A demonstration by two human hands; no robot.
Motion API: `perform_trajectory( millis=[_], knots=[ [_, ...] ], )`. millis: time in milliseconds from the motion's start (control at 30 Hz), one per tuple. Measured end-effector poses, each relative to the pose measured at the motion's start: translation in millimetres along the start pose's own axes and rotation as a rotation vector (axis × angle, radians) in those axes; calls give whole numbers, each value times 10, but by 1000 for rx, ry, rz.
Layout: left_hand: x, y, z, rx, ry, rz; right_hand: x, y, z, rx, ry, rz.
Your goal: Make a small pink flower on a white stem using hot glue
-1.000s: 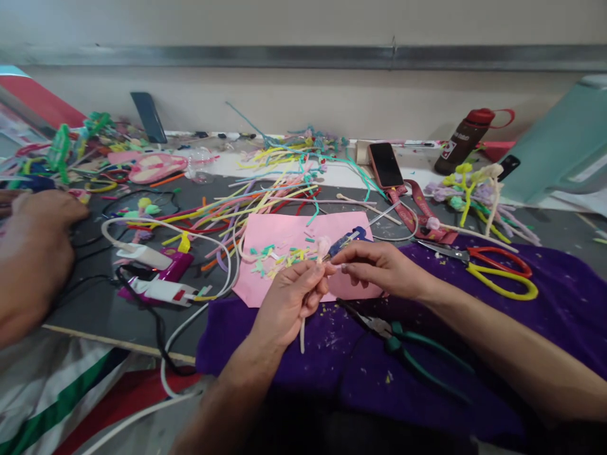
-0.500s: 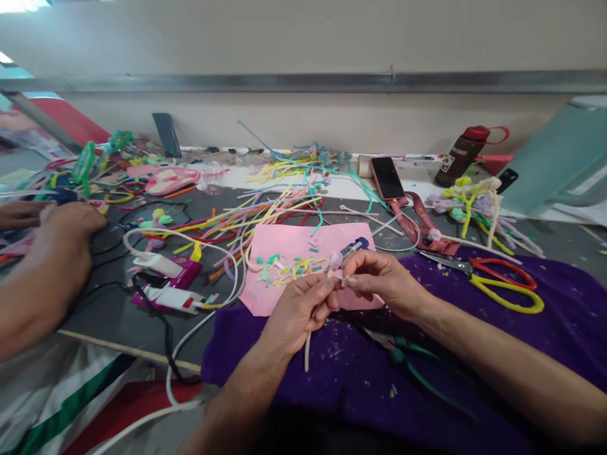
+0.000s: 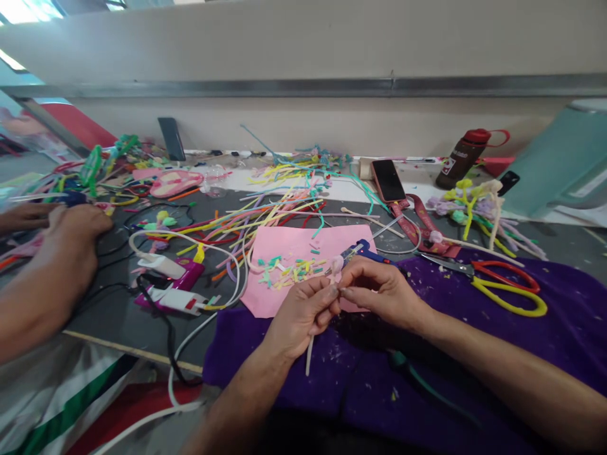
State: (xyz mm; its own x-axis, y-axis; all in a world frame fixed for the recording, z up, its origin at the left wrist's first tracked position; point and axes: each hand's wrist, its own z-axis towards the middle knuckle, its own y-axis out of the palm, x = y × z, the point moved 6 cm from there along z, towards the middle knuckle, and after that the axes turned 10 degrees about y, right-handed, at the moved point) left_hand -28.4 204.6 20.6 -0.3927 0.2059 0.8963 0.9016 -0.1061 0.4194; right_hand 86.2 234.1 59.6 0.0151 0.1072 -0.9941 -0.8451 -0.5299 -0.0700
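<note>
Between thumb and fingers, my left hand (image 3: 300,311) grips a pale pipe cleaner (image 3: 310,357), its straight end hanging below the fist. A fuzzy pale-pink twisted tip (image 3: 336,263) stands above the fingertips. My right hand (image 3: 386,289) is closed in a pinch against the left fingertips, at that fuzzy part; the exact spot it pinches is hidden. Beneath and behind both hands lies a pink sheet (image 3: 279,239) strewn with short yellow and green clippings (image 3: 296,270). Just beyond my right hand rests a blue glue gun (image 3: 374,254), partly covered by the fingers.
Scissors (image 3: 509,287) and green-handled pliers (image 3: 427,385) lie on the purple cloth (image 3: 275,373). Leftward are a magenta power strip (image 3: 175,284), white cables and a co-worker's hand (image 3: 78,230). Coloured pipe cleaners (image 3: 270,212), a phone (image 3: 389,180) and a bottle (image 3: 462,158) stand farther back.
My right fingertips have moved left and met the left hand's fingertips. More of the blue glue gun shows, while the pliers are more hidden by my right arm. The view has shifted slightly.
</note>
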Motion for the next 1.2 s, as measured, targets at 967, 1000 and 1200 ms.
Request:
perform_trajectory(
  millis=[967, 1000, 1200],
  knots=[
    [24, -46, -6, 30, 35, 31, -156, -36, -27, 61, -170, -350],
    [18, -44, -6, 24, 37, 38, -183, -36, -32, 48, -199, -395],
    [44, -39, -18, 7, 154, 300, -181, -333, 31, -3, 77, -223]
  ],
)
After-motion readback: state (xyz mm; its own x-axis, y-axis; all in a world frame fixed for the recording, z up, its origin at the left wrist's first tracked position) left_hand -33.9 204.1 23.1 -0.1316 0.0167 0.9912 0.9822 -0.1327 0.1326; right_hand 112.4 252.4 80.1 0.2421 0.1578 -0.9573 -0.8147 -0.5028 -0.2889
